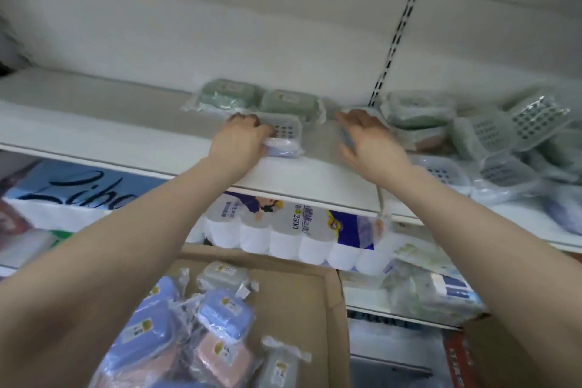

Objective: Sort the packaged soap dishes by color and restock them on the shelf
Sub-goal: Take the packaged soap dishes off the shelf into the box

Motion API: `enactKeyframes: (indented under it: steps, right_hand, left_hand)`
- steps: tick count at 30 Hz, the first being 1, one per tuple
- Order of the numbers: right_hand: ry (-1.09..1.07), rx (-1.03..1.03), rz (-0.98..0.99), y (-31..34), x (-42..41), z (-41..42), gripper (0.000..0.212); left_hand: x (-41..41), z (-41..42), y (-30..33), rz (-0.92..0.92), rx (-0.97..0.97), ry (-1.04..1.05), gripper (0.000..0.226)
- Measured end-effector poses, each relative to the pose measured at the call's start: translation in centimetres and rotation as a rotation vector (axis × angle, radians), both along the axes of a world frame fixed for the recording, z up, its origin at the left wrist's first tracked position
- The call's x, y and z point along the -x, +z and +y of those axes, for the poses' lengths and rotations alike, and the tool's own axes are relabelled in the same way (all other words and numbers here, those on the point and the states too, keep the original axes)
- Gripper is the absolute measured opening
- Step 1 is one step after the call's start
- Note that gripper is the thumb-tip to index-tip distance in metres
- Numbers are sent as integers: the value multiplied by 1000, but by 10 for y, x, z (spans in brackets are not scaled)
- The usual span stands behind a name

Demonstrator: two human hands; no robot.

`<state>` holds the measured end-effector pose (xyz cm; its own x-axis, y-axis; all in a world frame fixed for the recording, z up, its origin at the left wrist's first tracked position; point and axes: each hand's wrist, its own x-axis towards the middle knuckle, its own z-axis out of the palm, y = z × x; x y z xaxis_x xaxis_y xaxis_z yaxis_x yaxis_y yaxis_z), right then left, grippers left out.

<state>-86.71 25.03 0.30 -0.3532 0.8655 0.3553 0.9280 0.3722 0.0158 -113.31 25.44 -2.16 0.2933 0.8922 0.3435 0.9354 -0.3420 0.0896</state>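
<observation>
While our left hand [242, 142] curls round a blue packaged soap dish [282, 140] at the front of the shelf [126, 135], probably to start a blue group apart from the two green soap dishes [261, 99] lying just behind it, our right hand [368, 142] hovers palm-down beside it, fingers spread and holding nothing we can make out through the blur. Both arms reach up and forward; right of that hand lies an unsorted heap of dishes [491, 135], and below, more wait in the cardboard box [299, 309].
</observation>
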Motion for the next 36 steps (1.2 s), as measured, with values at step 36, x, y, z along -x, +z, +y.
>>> enactKeyframes:
  steps: [36]
  right_hand:
    - [-199, 195, 188, -29, 71, -14, 74]
  left_hand:
    - [42, -59, -16, -158, 51, 249, 79]
